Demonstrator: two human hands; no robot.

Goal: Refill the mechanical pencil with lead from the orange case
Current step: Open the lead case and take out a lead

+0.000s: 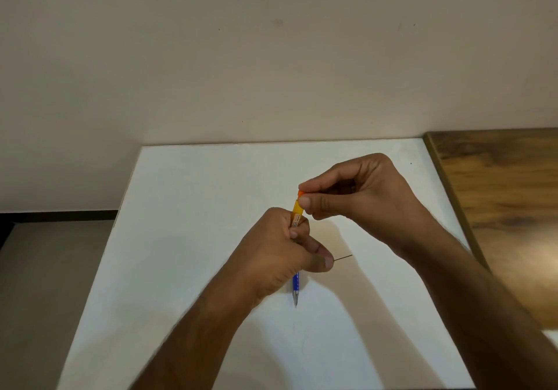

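My left hand (282,249) grips the orange lead case (296,213) upright over the middle of the white table (181,238). A thin dark lead (343,258) sticks out to the right from between that hand's thumb and finger. My right hand (356,190) pinches the orange cap (301,193) at the top of the case; whether the cap is on or off the case I cannot tell. The blue mechanical pencil (295,287) lies on the table under my left hand, its metal tip pointing toward me and its upper part hidden.
A wooden surface (507,190) adjoins the white table on the right. A beige wall (271,57) rises behind the table's far edge. The floor (45,269) shows to the left of the table.
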